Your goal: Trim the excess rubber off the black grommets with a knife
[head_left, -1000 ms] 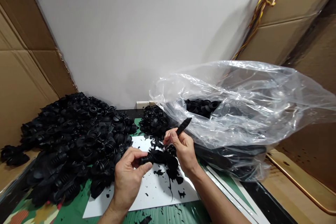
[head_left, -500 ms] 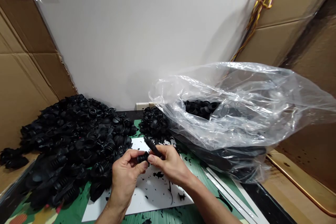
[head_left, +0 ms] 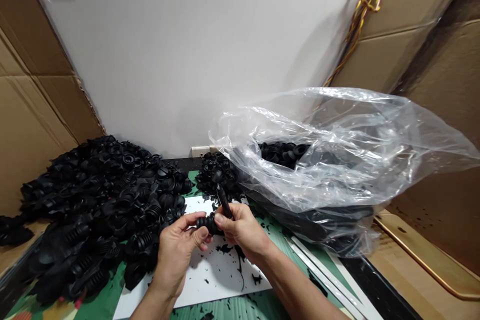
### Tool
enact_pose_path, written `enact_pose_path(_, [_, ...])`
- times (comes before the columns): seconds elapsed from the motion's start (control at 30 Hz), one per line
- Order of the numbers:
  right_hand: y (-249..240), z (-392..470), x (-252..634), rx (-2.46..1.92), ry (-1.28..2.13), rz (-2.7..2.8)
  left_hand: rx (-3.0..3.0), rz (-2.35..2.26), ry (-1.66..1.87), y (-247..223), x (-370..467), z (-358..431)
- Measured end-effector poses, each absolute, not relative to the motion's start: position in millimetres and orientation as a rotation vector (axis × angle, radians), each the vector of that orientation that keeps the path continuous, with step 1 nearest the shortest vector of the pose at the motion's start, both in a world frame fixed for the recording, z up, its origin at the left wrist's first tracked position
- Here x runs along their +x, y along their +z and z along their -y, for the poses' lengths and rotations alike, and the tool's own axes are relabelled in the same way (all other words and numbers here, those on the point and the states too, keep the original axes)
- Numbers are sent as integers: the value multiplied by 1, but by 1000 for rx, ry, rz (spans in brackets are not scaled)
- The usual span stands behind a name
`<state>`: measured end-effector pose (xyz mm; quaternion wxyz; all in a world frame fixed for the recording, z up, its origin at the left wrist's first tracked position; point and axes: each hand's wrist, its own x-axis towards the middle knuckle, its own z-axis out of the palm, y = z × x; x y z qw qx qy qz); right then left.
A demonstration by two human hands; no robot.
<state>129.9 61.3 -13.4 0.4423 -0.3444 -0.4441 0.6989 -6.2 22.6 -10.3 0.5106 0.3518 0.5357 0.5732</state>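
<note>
Over a white sheet [head_left: 210, 280], my left hand [head_left: 176, 245] pinches a small black ribbed rubber bellows [head_left: 207, 224] between thumb and fingers. My right hand [head_left: 245, 232] is closed round a black pen-shaped tool [head_left: 224, 201], whose narrow tip points up and away from me. The thumb and fingers of that same hand also touch the right end of the bellows. Thin black scraps [head_left: 240, 265] lie scattered on the sheet below both hands.
A large heap of black ribbed rubber parts [head_left: 112, 200] fills the left. Behind the hands sits a pile of black scraps [head_left: 217, 172]. A clear plastic bag [head_left: 300, 180] holding black parts stands at the right, near white strips [head_left: 326, 277] and a gold phone [head_left: 431, 255].
The tool has swung more upright, its tip now away from the bellows. My right thumb and fingers have come onto the bellows, which shows more of its length. The view has shifted slightly.
</note>
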Motion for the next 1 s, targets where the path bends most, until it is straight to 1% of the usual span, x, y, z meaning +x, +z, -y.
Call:
enact_pose_path(0.13, [-14,-62,132,-913,1789,1147,776,-1220,1207,-10,-8,-23])
enact_pose_path(0.27, [-12,-61,137,-786,1776,1345,683,-1205,1225,-11,-9,-24])
enact_pose_path(0.33, [-11,-59,137,-729,1674,1444,670,-1190,1229,-11,-8,-24])
enact_pose_path(0.43, [-12,-58,134,-801,1514,1478,722,-1191,1199,-11,-8,-24])
enact_pose_path(0.6, [-20,-62,130,-987,1427,1342,974,-1364,1344,-16,-8,-25])
enact_pose_path(0.8, [-22,-62,129,-938,1615,1246,1373,-1382,1507,-21,-9,-24])
enact_pose_path(1.0, [-13,-59,128,-908,1802,1036,1294,-1400,1464,-20,-12,-25])
